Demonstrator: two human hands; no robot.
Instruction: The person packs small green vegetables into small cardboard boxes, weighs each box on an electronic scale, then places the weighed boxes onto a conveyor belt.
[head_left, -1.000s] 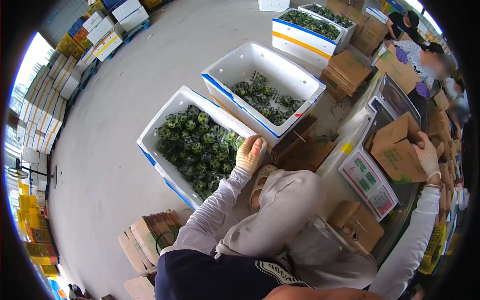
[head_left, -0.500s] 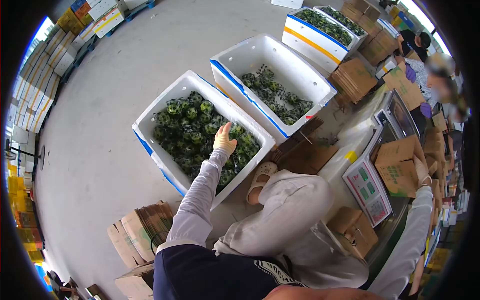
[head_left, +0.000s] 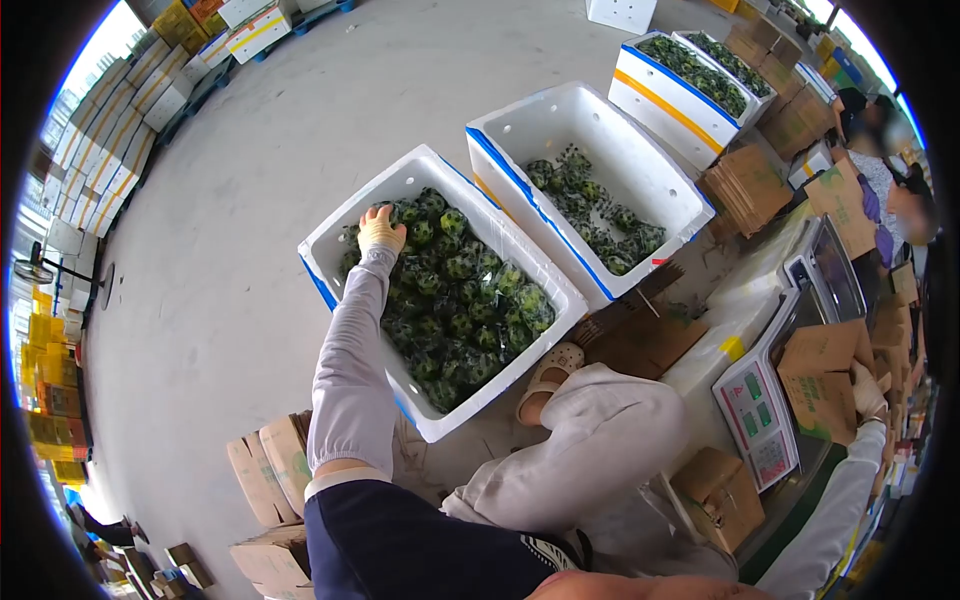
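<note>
Foam box (head_left: 345, 212): left hand (head_left: 381, 230) has slid to its far-left corner, resting on green fruit (head_left: 455, 290); right hand (head_left: 868, 392) stays at carton (head_left: 825, 375) (both grips unclear).

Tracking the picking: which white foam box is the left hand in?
The nearest box, heaped with green fruit; left hand at its far corner. The next box is mostly empty.

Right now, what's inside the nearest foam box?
Dark green produce fills the foam box, with the left hand on it at the far corner. Lower layers and floor are covered.
</note>
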